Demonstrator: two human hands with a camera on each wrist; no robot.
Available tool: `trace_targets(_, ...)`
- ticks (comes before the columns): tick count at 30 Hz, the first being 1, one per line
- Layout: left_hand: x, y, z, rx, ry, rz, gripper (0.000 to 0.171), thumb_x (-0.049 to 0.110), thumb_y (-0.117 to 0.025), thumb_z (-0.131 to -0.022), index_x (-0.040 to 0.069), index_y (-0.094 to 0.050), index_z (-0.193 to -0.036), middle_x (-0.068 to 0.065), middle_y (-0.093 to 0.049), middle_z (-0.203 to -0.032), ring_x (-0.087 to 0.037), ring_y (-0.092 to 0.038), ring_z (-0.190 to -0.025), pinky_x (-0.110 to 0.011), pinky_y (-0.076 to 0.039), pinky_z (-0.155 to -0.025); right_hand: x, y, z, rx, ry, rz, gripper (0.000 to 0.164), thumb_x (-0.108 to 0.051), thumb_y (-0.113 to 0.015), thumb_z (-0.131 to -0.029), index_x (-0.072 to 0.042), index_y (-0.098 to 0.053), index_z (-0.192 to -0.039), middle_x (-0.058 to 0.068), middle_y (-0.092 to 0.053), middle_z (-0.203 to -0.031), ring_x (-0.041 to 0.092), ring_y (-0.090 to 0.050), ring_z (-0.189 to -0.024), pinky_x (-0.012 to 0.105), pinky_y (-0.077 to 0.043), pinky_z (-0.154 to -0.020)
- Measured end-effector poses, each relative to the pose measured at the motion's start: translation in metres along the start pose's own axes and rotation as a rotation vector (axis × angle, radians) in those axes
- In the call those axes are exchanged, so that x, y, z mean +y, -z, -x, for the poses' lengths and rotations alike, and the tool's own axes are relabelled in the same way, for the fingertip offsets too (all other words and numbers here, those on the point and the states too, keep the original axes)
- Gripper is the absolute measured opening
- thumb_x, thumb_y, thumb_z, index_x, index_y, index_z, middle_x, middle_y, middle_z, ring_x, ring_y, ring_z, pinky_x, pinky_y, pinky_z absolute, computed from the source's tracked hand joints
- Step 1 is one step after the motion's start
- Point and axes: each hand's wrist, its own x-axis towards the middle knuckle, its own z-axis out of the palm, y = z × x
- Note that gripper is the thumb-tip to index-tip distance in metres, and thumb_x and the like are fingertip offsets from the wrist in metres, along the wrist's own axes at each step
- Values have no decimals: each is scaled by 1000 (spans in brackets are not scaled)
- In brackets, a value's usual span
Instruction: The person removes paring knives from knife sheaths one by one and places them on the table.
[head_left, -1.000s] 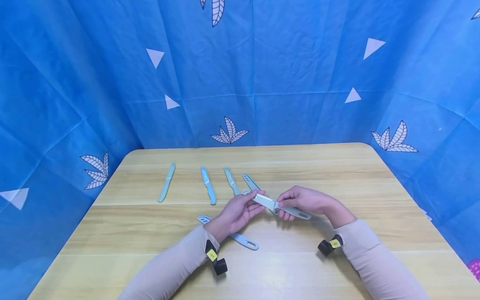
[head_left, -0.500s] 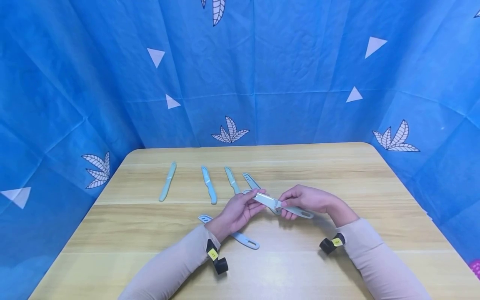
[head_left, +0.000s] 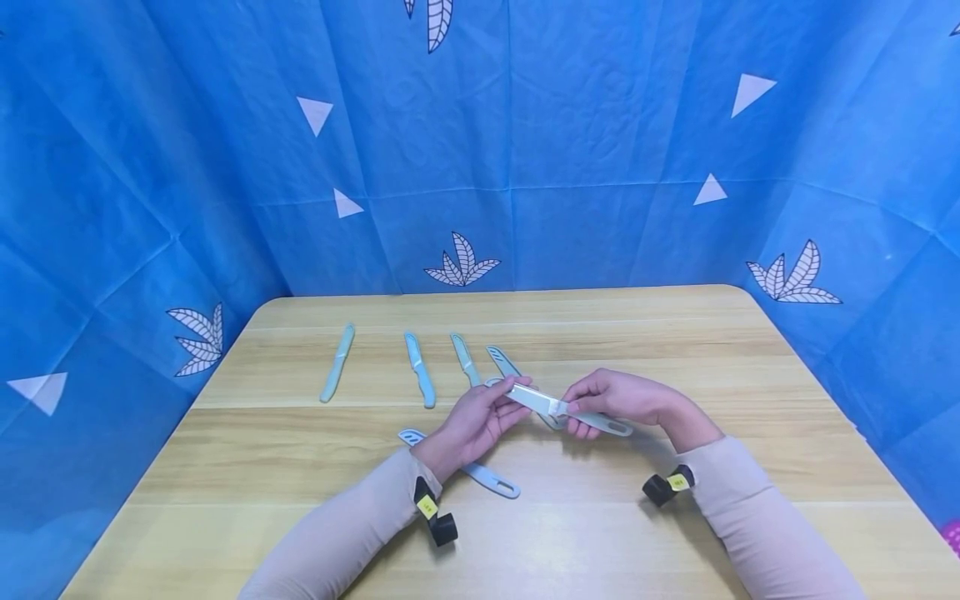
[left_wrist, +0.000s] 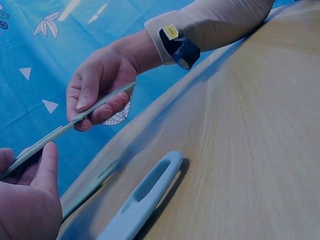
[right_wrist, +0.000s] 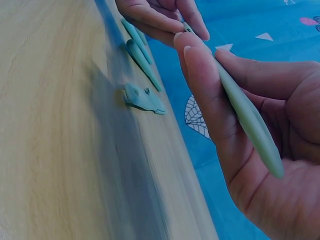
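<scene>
Both hands hold one pale green paring knife (head_left: pixel 611 426) above the table. Thumb and fingers of my left hand (head_left: pixel 476 421) pinch its sheath (head_left: pixel 534 400), which covers most of the blade. My right hand (head_left: pixel 618 397) grips the handle near the blade end, thumb on top; the handle (right_wrist: pixel 250 120) also crosses the fingers in the right wrist view. A short bare stretch shows between sheath and handle in the left wrist view. Under my left wrist lies a light blue knife (head_left: pixel 491 481), its middle hidden. Another knife (head_left: pixel 502 362) lies behind the held one, partly covered.
Three more small knives lie on the wooden table (head_left: pixel 262 467): a pale green one (head_left: pixel 337 364) at far left, a blue one (head_left: pixel 420 371) beside it, and a pale green one (head_left: pixel 466 360) further right. A blue patterned curtain (head_left: pixel 585 233) surrounds the table's back and sides.
My right hand and the handle have shifted slightly right, while my left hand stays nearly in place on the sheath. The lying knives have not moved.
</scene>
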Motion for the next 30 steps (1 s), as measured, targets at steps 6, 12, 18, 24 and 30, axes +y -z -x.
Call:
trace_targets(6, -1, 0, -1, 7, -9, 8, 39, 24, -52, -90, -3, -51, -118, -22, -54, -117, -31, -52, -107, -35, -43, -92, 0, 2, 2, -3, -4, -6, 29, -17, -54, -89, 7, -58, -105, 28, -61, -91, 33, -62, -78, 44, -54, -70)
trace_targets(12, 0, 0, 0, 3, -16, 20, 39, 24, -52, -90, -3, -51, -118, -22, -53, -117, -31, -52, -108, -34, -43, -93, 0, 5, 4, -9, 3, -4, 29, -17, -55, -88, 5, -59, -106, 27, -61, -91, 33, -62, -78, 44, -54, -69)
trace_targets(18, 0, 1, -1, 5, -18, 43, 40, 23, -51, -91, -4, -48, -120, -23, -53, -117, -31, -51, -110, -34, -43, -93, 1, 7, 6, -4, 1, 3, 29, -18, -55, -88, 5, -59, -106, 25, -62, -89, 33, -62, -78, 44, -54, -69)
trace_targets(24, 1, 2, -1, 2, -18, 57, 42, 23, -52, -90, -4, -47, -121, -24, -51, -120, -30, -51, -109, -34, -43, -93, -1, 8, 8, -9, 12, 16, 30, -16, -54, -89, 8, -57, -107, 26, -62, -89, 35, -61, -78, 45, -54, -69)
trace_targets(30, 2, 2, -1, -3, -25, 60, 43, 24, -53, -89, -4, -47, -121, -25, -48, -122, -31, -50, -111, -34, -42, -94, -1, 10, 9, -7, 3, 15, 31, -15, -54, -89, 9, -56, -107, 26, -62, -89, 34, -62, -78, 45, -54, -70)
